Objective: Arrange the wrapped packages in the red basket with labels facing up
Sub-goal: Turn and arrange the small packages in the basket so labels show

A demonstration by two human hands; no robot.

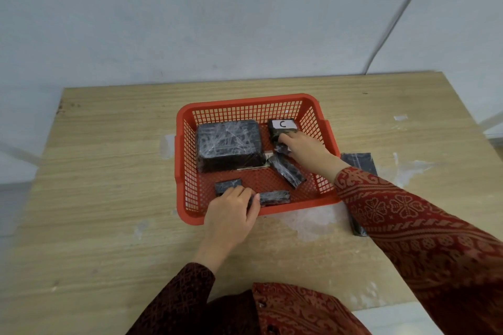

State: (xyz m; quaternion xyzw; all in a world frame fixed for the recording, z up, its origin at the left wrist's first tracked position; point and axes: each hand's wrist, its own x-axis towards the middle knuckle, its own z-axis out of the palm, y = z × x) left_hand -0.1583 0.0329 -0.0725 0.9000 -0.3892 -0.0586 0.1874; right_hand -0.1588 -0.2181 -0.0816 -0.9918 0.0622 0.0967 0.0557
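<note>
From the head camera, a red basket [245,102] sits on a wooden table [109,171] holding black wrapped packages, the biggest [230,144] at its back left. The left hand [231,215] curls over the front rim, fingers touching a small package [273,198]. The right hand [304,148] reaches in, fingertips pressing the package labelled C [281,125]; whether it grips is unclear.

A basket [187,128] sits mid-table [109,171]. Inside, a big package [228,144] lies back-left, a labelled package [281,125] back-right, smaller ones in front. Another package [359,162] lies on the table, right of the basket.
</note>
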